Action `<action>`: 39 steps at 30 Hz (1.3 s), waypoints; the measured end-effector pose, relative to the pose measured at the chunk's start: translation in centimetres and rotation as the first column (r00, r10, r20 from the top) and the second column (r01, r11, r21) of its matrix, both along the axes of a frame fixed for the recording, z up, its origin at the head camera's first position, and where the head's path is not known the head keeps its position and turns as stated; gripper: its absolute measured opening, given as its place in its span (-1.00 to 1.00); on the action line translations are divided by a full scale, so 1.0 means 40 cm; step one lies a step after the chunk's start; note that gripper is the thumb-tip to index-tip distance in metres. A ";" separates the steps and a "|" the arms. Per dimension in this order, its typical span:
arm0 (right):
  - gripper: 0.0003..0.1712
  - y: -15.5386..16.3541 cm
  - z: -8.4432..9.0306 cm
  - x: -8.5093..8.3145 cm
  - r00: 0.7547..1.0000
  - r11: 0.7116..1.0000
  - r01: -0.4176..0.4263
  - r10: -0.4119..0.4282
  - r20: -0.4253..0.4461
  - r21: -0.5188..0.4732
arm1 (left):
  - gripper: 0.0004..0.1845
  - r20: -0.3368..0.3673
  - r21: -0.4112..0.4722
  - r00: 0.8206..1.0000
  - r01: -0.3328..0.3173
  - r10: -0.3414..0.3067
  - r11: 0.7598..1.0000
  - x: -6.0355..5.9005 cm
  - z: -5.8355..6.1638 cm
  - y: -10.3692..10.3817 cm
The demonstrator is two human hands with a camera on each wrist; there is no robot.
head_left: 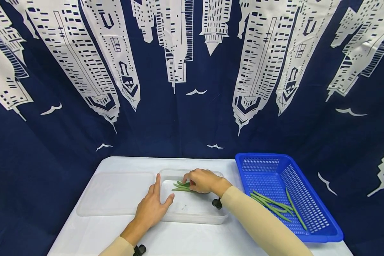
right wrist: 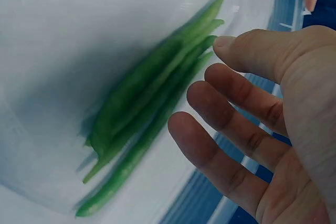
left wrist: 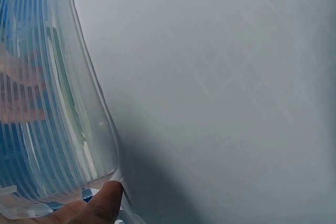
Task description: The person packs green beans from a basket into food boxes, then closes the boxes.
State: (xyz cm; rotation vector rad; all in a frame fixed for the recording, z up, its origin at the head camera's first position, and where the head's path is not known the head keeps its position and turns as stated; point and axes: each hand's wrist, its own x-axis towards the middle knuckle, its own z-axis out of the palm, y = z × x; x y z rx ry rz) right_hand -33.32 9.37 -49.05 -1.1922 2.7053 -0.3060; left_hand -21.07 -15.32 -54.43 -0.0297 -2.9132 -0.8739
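A clear plastic container stands in the middle of the white table, with several green beans lying in a bundle on its floor. Over the beans is my right hand; in the right wrist view its fingers are loosely bent and spread, palm empty, with the thumb tip right at the end of one bean. My left hand lies along the container's left side, fingers straight and thumb spread out. The left wrist view shows a fingertip at the container's edge and the beans through the ribbed wall.
A blue basket to the right holds several more green beans. Left of the container, a flat clear lid lies on the table. A navy cloth printed with white buildings hangs behind.
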 end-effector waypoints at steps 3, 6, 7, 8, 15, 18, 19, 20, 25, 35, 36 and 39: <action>-0.64 0.007 0.016 0.007 1.000 1.000 -0.001 0.001 -0.019 -0.009 | 0.12 0.003 0.004 1.000 -0.001 0.001 1.000 0.003 0.003 0.000; -0.63 0.018 0.031 0.016 0.999 1.000 -0.004 0.003 -0.039 -0.021 | 0.12 0.003 0.006 1.000 -0.003 0.003 1.000 0.004 0.004 0.000; -0.62 0.023 0.034 0.018 0.999 1.000 -0.004 0.003 -0.046 -0.024 | 0.12 0.003 0.006 1.000 -0.003 0.003 1.000 0.005 0.004 0.000; -0.62 0.028 0.038 0.021 0.999 1.000 -0.004 0.002 -0.050 -0.026 | 0.11 0.003 0.007 1.000 -0.004 0.004 1.000 0.005 0.003 0.000; -0.64 0.063 0.057 0.041 0.997 0.998 0.004 -0.008 -0.074 -0.055 | 0.11 -0.002 0.013 1.000 -0.001 0.001 1.000 0.006 -0.006 0.003; -0.65 0.077 0.069 0.046 0.997 0.998 0.007 -0.012 -0.082 -0.069 | 0.11 -0.005 0.011 1.000 -0.003 0.004 1.000 0.007 -0.006 0.004; -0.65 0.082 0.074 0.049 0.996 0.998 0.009 -0.015 -0.084 -0.070 | 0.12 -0.006 0.009 1.000 -0.004 0.004 1.000 0.007 -0.005 0.004; -0.65 0.087 0.079 0.051 0.996 0.997 0.014 -0.020 -0.086 -0.070 | 0.12 -0.008 0.007 1.000 -0.004 0.004 1.000 0.007 -0.005 0.004; -0.67 0.116 0.099 0.061 0.994 0.996 0.038 -0.046 -0.101 -0.076 | 0.12 -0.016 0.000 1.000 0.001 -0.001 1.000 0.008 -0.001 0.003; -0.66 0.202 0.129 0.067 0.989 0.990 0.048 -0.065 -0.132 -0.130 | 0.12 -0.013 0.002 1.000 -0.003 0.003 1.000 0.009 -0.002 0.005; -0.67 0.213 0.131 0.067 0.987 0.990 0.050 -0.069 -0.142 -0.135 | 0.12 -0.013 0.004 1.000 -0.003 0.003 1.000 0.009 -0.002 0.006; -0.68 0.243 0.138 0.067 0.983 0.987 0.067 -0.090 -0.160 -0.145 | 0.12 -0.012 0.007 1.000 -0.003 0.003 1.000 0.009 -0.001 0.005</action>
